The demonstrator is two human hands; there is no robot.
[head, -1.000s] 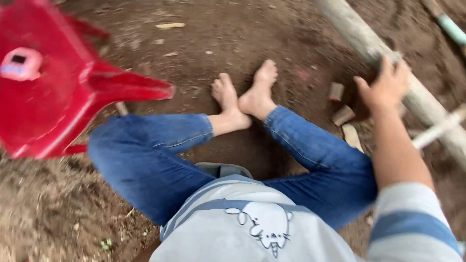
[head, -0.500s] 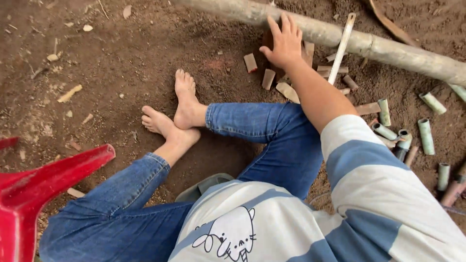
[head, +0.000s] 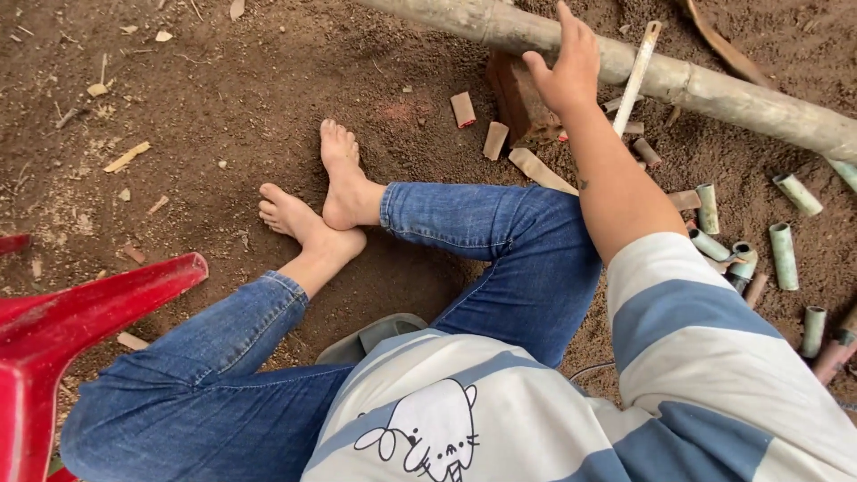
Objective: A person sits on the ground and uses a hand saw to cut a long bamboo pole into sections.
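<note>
Right hand (head: 571,67), upper centre of frame: fingers spread wide, empty, reaching at brick (head: 522,98) below bamboo pole (head: 714,85); contact unclear; closing grip seemingly needed next.

Outdoor dirt yard: bare soil (head: 223,107), bamboo pole (head: 732,89), cut bamboo pieces (head: 784,254).

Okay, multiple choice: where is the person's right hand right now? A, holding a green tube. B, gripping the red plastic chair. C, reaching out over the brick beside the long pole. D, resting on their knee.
C: the right hand is spread open above the brick, next to the long pole.
</note>
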